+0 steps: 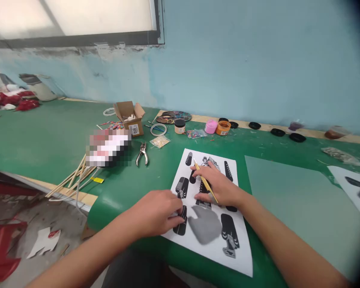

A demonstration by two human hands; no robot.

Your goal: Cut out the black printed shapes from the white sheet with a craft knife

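A white printed sheet (240, 256) with black and grey shapes lies at the front of the green table. My right hand (217, 184) rests over its upper middle, palm down, thumb and fingers spread around a printed shape. Tucked in that hand is a slim yellow-handled tool (206, 184), its pale pointed tip towards the far left; its exact kind is unclear. At the sheet's left edge is my left hand (159, 212), fingers curled and thumb below them; what they pinch, if anything, is hidden. A blurred grey patch (205, 226) shows on the sheet between the hands.
Silver pliers-like punch (143, 154), small cardboard box (132, 118) and wooden sticks (72, 176) are to the left. Paint jars (223, 128), bead bags (197, 134) and black lids (277, 132) line the back. A pale mat (294, 208) lies right.
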